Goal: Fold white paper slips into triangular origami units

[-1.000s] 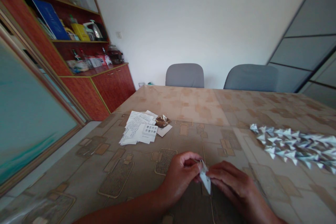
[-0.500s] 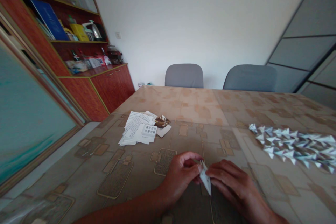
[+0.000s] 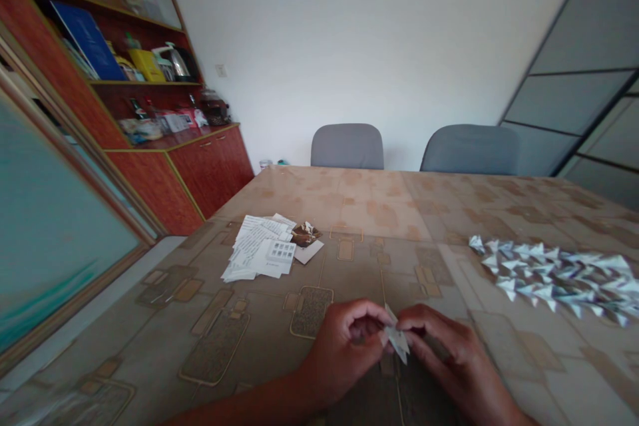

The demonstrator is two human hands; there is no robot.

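Observation:
Between my hands, low in the head view, is a small folded piece of paper [image 3: 398, 342], pale with faint print. My left hand [image 3: 349, 339] pinches its left side between thumb and fingers. From the other side, my right hand [image 3: 442, 346] grips the paper's upper right part with thumb and forefinger. Farther off to the left lies a loose pile of printed paper sheets [image 3: 259, 249]. On the right, several folded paper pieces [image 3: 554, 276] with pointed tips are lined up in rows.
The table [image 3: 349, 190] has a patterned brown cover. A brown scrap [image 3: 305, 234] rests against the paper pile. Two grey chairs [image 3: 347, 145] stand at the far edge, and a red-brown cabinet [image 3: 204, 170] with shelves is at the left.
The folded paper has turned and its layers are spread a little more. My right fingers have shifted to its upper edge, with the thumb now showing below.

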